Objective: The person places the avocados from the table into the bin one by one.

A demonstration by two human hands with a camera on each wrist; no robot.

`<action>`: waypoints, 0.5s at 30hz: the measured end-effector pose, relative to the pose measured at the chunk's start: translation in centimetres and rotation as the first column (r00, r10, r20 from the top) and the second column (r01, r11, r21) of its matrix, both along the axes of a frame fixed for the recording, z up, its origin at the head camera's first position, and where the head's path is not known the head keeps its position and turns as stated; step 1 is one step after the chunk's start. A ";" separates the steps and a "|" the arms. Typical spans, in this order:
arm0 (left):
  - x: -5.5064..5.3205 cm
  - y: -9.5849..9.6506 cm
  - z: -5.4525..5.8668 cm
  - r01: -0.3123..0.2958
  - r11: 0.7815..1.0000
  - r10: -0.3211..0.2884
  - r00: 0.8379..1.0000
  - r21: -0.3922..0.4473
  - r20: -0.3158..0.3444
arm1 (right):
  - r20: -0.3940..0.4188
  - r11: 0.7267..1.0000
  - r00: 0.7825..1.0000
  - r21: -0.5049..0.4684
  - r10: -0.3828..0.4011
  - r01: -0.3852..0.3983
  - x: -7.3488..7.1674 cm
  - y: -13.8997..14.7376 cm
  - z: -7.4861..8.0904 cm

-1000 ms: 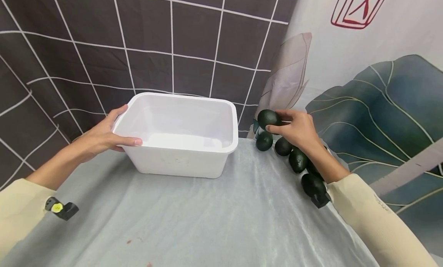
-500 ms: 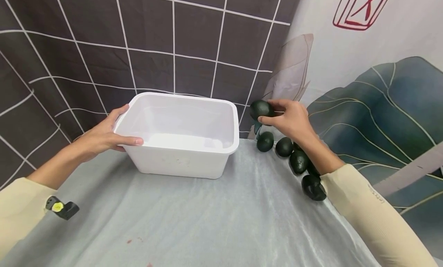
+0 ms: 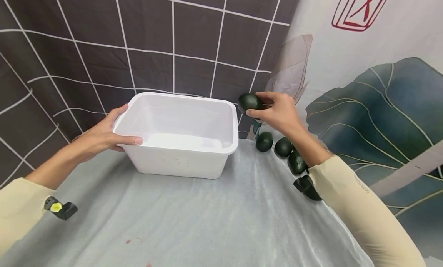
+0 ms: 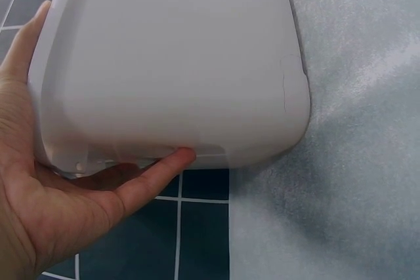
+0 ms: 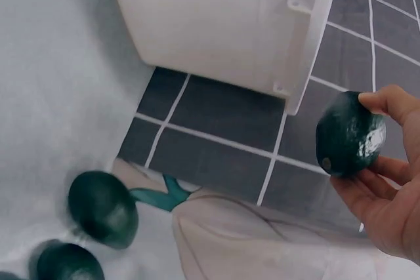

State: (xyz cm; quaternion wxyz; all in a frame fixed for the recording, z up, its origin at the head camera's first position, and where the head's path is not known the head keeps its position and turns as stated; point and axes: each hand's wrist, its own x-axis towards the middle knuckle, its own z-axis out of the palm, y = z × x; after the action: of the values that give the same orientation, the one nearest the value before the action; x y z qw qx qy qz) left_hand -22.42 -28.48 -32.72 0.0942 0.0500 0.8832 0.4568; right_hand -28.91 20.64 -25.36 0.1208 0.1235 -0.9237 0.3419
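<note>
A white plastic tub (image 3: pixel 180 161) stands on the cloth-covered table with nothing inside it. My left hand (image 3: pixel 100 136) grips its left end, thumb over the near rim and fingers round the side; in the left wrist view the fingers (image 4: pixel 154 178) press against the tub's outer wall. Up in the air, just off the tub's right rim, my right hand (image 3: pixel 278 111) pinches a dark green avocado (image 3: pixel 248 102) between thumb and fingers. The right wrist view shows that avocado (image 5: pixel 349 134) held apart from the tub.
Several more avocados (image 3: pixel 264 141) lie in a line on the table's right side, some partly hidden by my right forearm. A dark tiled-pattern cloth (image 3: pixel 194 36) hangs behind the tub. Grey cloth (image 3: pixel 194 221) covers the table in front.
My right hand has carried the avocado up and to the left, from above the row towards the tub's right rim. The left hand and the tub have stayed put.
</note>
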 end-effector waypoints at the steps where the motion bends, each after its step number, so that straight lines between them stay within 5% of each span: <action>1: 0.0 0.0 0.0 0.000 1.000 0.000 1.000 0.000 -0.001 | 0.004 1.000 1.000 -0.006 0.006 -0.006 -0.1 -0.3 0.0; 15: 0.0 -0.1 0.0 0.006 1.000 -0.006 1.000 0.028 0.002 | 0.010 0.998 0.998 -0.014 0.060 -0.060 -1.7 -3.9 0.0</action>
State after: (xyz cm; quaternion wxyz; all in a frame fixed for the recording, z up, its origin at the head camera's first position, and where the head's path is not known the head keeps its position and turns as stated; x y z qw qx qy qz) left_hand -22.44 -28.55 -32.76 0.0957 0.0535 0.8763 0.4690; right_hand -30.64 16.70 -25.32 0.1067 0.1486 -0.9179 0.3523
